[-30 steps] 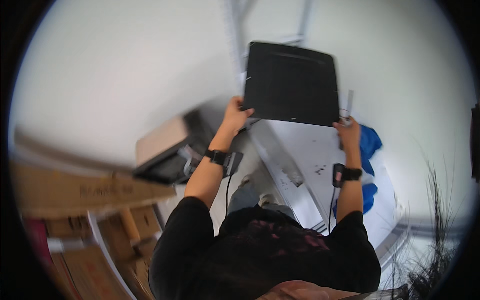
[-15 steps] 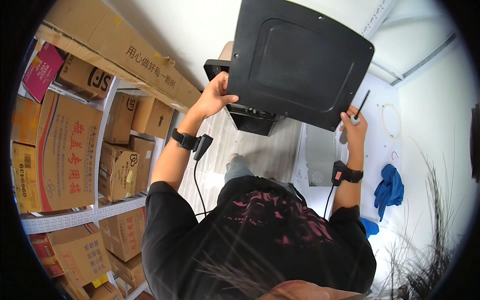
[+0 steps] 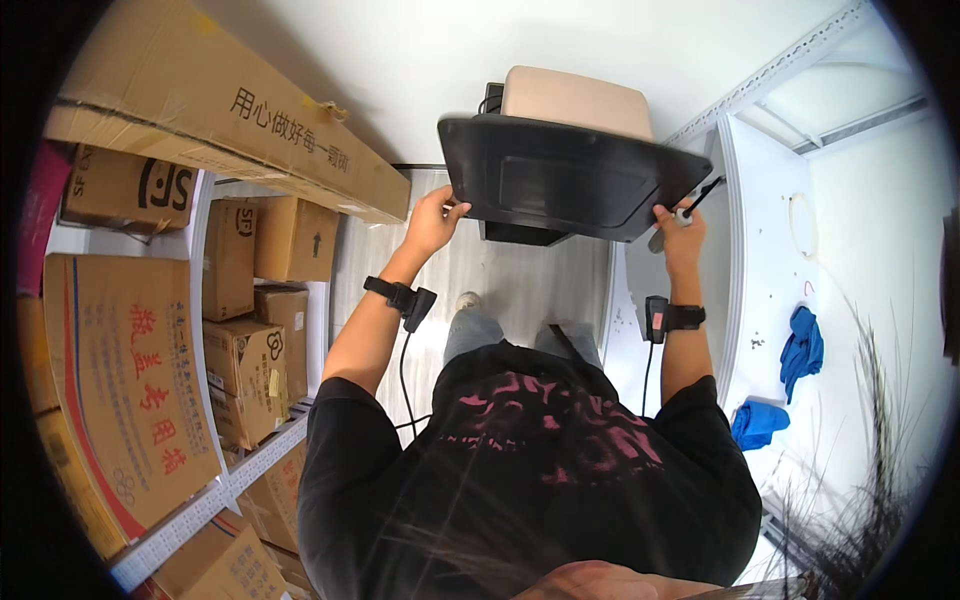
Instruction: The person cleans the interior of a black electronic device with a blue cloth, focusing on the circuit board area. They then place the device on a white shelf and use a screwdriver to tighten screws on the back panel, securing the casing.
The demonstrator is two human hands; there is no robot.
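A wide black panel with rounded corners and a raised rectangular outline is held out in front of me, tilted. My left hand pinches its near left corner between thumb and fingers. At the near right corner, my right hand grips the panel's edge. That same hand also holds a screwdriver, its dark shaft pointing up and right past the panel. Behind the panel stands a black box-shaped unit, mostly hidden by it. A beige rounded block shows beyond the panel's far edge.
On the left, a shelf rack carries several cardboard boxes, with a long carton lying across its top. To the right is a white shelf with blue cloths on it. Pale wood-look floor lies below.
The panel has swung from nearly face-on to a flatter tilt and come down, uncovering the beige block behind. Both hands keep their hold. My view has shifted too.
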